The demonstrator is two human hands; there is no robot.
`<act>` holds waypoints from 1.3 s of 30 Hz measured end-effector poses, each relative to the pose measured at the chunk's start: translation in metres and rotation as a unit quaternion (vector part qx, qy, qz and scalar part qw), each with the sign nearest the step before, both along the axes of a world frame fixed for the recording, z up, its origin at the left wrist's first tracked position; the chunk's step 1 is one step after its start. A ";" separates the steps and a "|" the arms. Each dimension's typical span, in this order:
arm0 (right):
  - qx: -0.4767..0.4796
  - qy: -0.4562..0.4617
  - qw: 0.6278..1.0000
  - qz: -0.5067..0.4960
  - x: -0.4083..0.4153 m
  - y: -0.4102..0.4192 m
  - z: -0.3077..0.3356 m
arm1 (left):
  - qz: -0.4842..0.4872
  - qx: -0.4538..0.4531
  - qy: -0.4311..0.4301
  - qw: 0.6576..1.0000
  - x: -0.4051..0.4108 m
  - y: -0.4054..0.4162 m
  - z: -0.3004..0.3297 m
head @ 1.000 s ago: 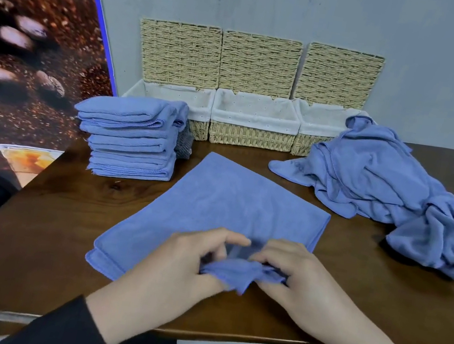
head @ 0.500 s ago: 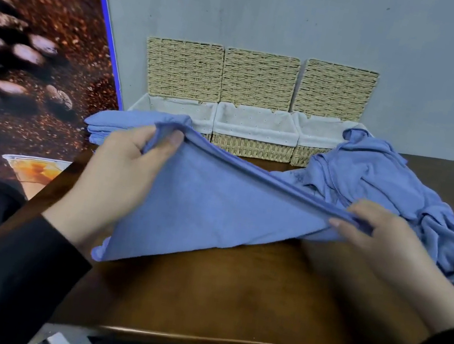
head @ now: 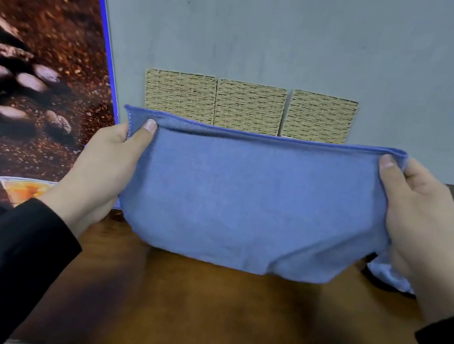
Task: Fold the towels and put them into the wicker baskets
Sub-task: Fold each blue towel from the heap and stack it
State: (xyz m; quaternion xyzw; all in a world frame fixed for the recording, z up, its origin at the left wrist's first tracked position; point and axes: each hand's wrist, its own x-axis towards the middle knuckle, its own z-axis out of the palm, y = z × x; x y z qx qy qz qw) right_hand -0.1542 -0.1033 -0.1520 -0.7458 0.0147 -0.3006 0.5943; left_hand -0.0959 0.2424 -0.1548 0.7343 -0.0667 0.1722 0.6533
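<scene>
Above wooden table (head: 224,317), both hands (head: 105,168) (head: 422,224) grip blue towel (head: 256,207), no writing.

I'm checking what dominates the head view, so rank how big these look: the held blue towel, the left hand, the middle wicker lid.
1. blue towel, largest.
2. left hand, though it's nearer the camera.
3. middle wicker lid, farthest, bottom hidden by the towel.

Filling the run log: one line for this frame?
left hand: pinches towel | right hand: pinches towel | towel: lifted off table
</scene>
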 end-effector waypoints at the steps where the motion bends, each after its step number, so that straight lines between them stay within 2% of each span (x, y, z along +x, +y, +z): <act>1: -0.003 0.000 1.000 -0.005 0.001 -0.001 0.003 | -0.001 -0.004 -0.001 1.000 0.000 -0.001 0.002; 5: -0.015 0.019 1.000 0.007 0.010 -0.009 0.012 | -0.004 0.024 -0.012 1.000 0.009 0.001 0.011; 7: -0.045 0.043 0.998 -0.001 0.024 -0.015 0.011 | 0.052 0.150 -0.044 0.986 0.024 0.001 0.011; 10: -0.162 0.112 0.979 -0.061 0.061 -0.022 -0.002 | 0.124 0.372 -0.082 0.916 0.052 -0.008 0.001; 12: -0.262 0.183 0.945 -0.069 0.079 -0.018 -0.019 | 0.136 0.472 -0.111 0.864 0.062 -0.017 -0.013; 14: -0.313 0.231 0.921 -0.030 0.086 -0.013 -0.041 | 0.110 0.518 -0.147 0.836 0.064 -0.026 -0.038; 15: -0.327 0.236 0.915 -0.013 0.083 -0.006 -0.053 | 0.078 0.519 -0.151 0.838 0.059 -0.034 -0.052; 18: -0.384 0.226 0.894 0.042 0.064 0.014 -0.093 | -0.070 0.531 -0.068 0.841 0.033 -0.057 -0.103; 21: -0.450 0.265 0.841 0.141 0.042 0.029 -0.132 | -0.153 0.608 0.050 0.778 0.016 -0.064 -0.144; 23: -0.514 0.247 0.804 0.167 0.036 0.027 -0.152 | -0.166 0.632 0.058 0.755 0.016 -0.057 -0.153; 25: -0.534 0.238 0.796 0.159 0.037 0.021 -0.161 | -0.168 0.638 0.050 0.750 0.022 -0.051 -0.156; 27: -0.526 0.225 0.807 0.149 0.038 0.020 -0.164 | -0.173 0.642 0.043 0.746 0.028 -0.048 -0.155; 30: -0.454 0.161 0.863 0.150 0.034 0.022 -0.158 | -0.192 0.641 0.047 0.741 0.035 -0.046 -0.152; 32: -0.399 0.092 0.889 0.207 0.023 0.025 -0.147 | -0.183 0.633 0.041 0.751 0.033 -0.045 -0.147; 34: -0.405 0.038 0.870 0.279 0.008 0.029 -0.139 | -0.155 0.595 0.003 0.789 0.019 -0.044 -0.140; 36: -0.446 0.045 0.830 0.332 -0.005 0.033 -0.135 | -0.168 0.523 -0.052 0.834 -0.006 -0.048 -0.133; 37: -0.469 0.061 0.809 0.348 -0.009 0.034 -0.138 | -0.193 0.503 -0.073 0.839 -0.021 -0.049 -0.132; 39: -0.500 0.080 0.784 0.358 -0.016 0.034 -0.144 | -0.237 0.506 -0.095 0.824 -0.045 -0.049 -0.136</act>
